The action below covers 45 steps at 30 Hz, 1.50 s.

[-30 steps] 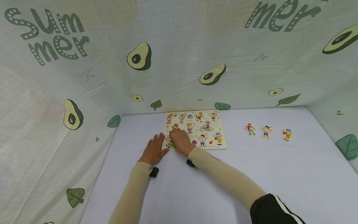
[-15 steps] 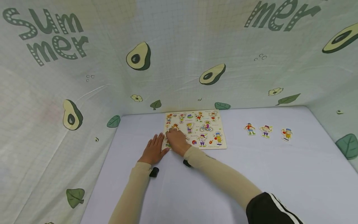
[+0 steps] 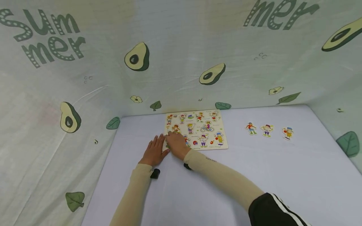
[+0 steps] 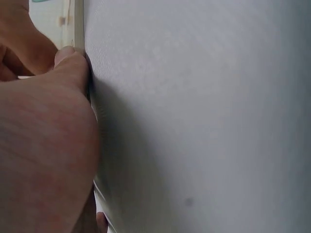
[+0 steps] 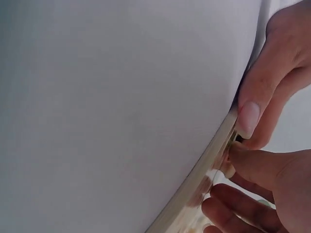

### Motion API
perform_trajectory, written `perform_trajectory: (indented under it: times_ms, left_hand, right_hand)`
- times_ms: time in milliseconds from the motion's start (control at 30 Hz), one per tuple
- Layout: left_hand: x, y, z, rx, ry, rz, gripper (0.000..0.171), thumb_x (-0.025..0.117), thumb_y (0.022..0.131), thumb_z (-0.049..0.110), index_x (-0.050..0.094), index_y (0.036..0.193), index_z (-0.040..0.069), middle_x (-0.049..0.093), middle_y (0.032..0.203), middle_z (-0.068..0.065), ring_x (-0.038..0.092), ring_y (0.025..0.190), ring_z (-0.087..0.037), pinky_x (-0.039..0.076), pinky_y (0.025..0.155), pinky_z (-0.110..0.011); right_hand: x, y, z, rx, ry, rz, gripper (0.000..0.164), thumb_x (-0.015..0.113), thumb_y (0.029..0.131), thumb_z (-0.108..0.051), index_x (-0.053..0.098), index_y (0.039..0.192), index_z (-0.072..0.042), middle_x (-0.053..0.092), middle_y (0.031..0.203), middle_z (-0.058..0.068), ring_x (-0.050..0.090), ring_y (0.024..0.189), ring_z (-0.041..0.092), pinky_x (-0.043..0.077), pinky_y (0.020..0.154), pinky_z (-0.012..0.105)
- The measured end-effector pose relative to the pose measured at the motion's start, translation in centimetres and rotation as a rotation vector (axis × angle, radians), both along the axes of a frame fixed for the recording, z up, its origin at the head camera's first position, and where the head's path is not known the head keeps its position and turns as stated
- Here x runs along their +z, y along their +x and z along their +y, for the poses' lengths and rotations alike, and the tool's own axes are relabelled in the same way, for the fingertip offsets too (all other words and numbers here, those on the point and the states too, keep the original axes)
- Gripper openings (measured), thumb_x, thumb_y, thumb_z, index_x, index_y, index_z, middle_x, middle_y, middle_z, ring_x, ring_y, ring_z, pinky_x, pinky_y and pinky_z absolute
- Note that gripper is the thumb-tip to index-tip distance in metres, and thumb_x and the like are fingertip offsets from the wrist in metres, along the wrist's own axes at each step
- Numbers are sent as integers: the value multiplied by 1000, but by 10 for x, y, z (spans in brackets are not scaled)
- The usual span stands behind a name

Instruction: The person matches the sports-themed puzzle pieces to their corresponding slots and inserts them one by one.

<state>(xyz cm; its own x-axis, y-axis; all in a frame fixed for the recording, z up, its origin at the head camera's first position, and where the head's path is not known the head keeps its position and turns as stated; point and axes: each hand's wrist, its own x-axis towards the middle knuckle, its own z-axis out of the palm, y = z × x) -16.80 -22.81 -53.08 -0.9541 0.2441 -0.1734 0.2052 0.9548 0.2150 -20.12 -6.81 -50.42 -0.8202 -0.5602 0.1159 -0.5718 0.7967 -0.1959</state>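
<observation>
A puzzle board (image 3: 224, 138) printed with sporty cartoon children lies near the table's back edge. My left hand (image 3: 153, 152) rests at its front left corner with fingers extended, and the thumb touches the board's edge in the right wrist view. Over that same corner, my right hand (image 3: 177, 145) bends its fingers down onto the board. Close up in the right wrist view, its thumb and fingers pinch what seems to be a small puzzle piece (image 5: 227, 169), mostly hidden. The picture under the right hand is covered.
To the board's right lie three loose figure pieces: one in a red top (image 3: 250, 128), one with purple trousers (image 3: 267, 130) and one in yellow (image 3: 287, 133). A cloth with avocado prints (image 3: 175, 88) hangs behind the white table (image 3: 271, 175).
My right hand has shifted slightly left and down over the board's front left corner. The left hand stays put. The view has tilted a little.
</observation>
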Motion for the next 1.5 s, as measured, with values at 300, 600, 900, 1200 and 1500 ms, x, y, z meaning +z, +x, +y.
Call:
perform_trajectory:
  times_ms: [300,600,900,1200,1500]
  left_hand:
    - [-2,1,-2,-15,-11,12,77,52,111,42,21,167,-2,18,175,-21,14,162,-43,17,130,-59]
    - [5,2,4,-2,34,-12,77,55,111,38,21,166,-4,18,175,-23,13,161,-45,14,130,-59]
    - [-1,0,1,4,7,-34,80,50,111,43,15,168,0,12,177,-19,8,163,-42,10,131,-58]
    - [0,1,1,4,20,-39,81,52,111,42,15,168,-1,12,176,-21,8,163,-43,10,131,-60]
    - [1,0,3,13,11,-52,80,52,111,42,15,168,-1,12,177,-20,7,163,-43,10,131,-59]
  right_hand:
    - [9,7,26,-21,2,17,31,75,101,-19,70,129,-8,71,126,9,69,115,26,59,96,43]
    - [23,6,83,-95,-161,59,27,82,94,-14,74,119,-5,72,115,10,70,104,30,58,88,45]
    - [25,4,147,-176,-204,93,27,84,91,-10,75,116,-3,72,115,12,68,107,33,55,85,46]
    - [24,-3,208,-329,-211,49,28,82,92,-7,75,118,0,72,121,18,66,112,38,55,92,52]
    - [16,-11,262,-398,-173,53,26,78,94,-1,73,119,5,69,124,24,65,112,44,54,91,57]
